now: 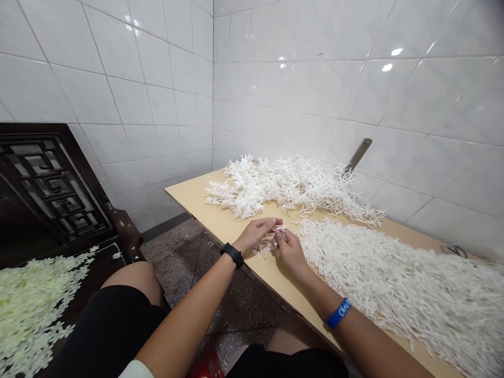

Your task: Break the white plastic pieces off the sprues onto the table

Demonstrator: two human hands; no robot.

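Okay so the back heap of strands (283, 184) is bright white, the flatter pile of strands (394, 283) is more off-white, and the table (189, 190) is plain tan. My wristband (338, 313) is bright blue with white lettering, while my wrist strap (232, 254) and shorts (110, 325) are just black. Wall tiles (295, 94) are white with faint grey marbling, floor (185, 252) is speckled brownish grey, petals (31, 310) pale yellow-green, chair (84, 173) super dark brown with geometric latticework.

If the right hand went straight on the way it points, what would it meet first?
Probably the left hand, which lies just ahead of the right hand; exact depth between them is unclear.
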